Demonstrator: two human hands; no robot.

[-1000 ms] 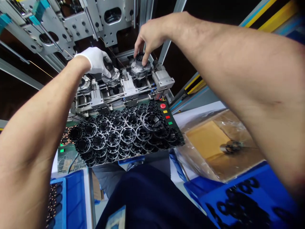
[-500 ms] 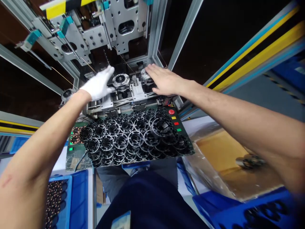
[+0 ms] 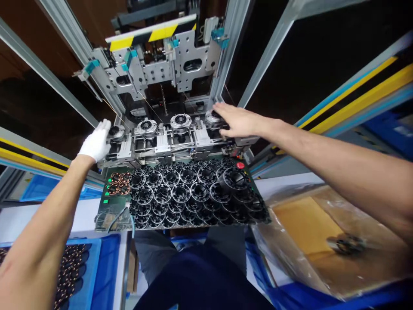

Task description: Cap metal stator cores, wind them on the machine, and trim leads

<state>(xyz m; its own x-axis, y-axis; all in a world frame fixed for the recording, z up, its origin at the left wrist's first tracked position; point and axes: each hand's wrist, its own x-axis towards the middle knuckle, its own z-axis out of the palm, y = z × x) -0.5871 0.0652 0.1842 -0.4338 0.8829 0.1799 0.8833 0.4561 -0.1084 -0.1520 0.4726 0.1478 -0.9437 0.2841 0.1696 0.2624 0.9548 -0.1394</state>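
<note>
My left hand (image 3: 97,144), in a white glove, is beside the leftmost round metal winding fixture (image 3: 116,132), fingers stretched upward along its left side. Whether it touches the fixture I cannot tell. My bare right hand (image 3: 240,121) reaches over the rightmost fixture (image 3: 214,119), fingers flat and extended, partly covering it. Neither hand shows anything held. Between the hands stand two more fixtures, one left of centre (image 3: 147,128) and one right of centre (image 3: 181,123), each carrying a dark toothed ring. Thin copper-coloured wires run down to the row from the guides above.
Stacked black stator cores (image 3: 190,191) cover much of the green panel (image 3: 103,217); copper-wound stators (image 3: 119,184) sit at its left. A red button (image 3: 240,165) is at the right. Above hangs the machine head (image 3: 158,71). A blue tray (image 3: 93,275) and a plastic-lined carton (image 3: 290,215) flank the panel.
My left hand has moved left, from beside the middle fixtures to the leftmost one. My right hand stays over the rightmost fixture. The camera view has shifted, showing more of the machine head.
</note>
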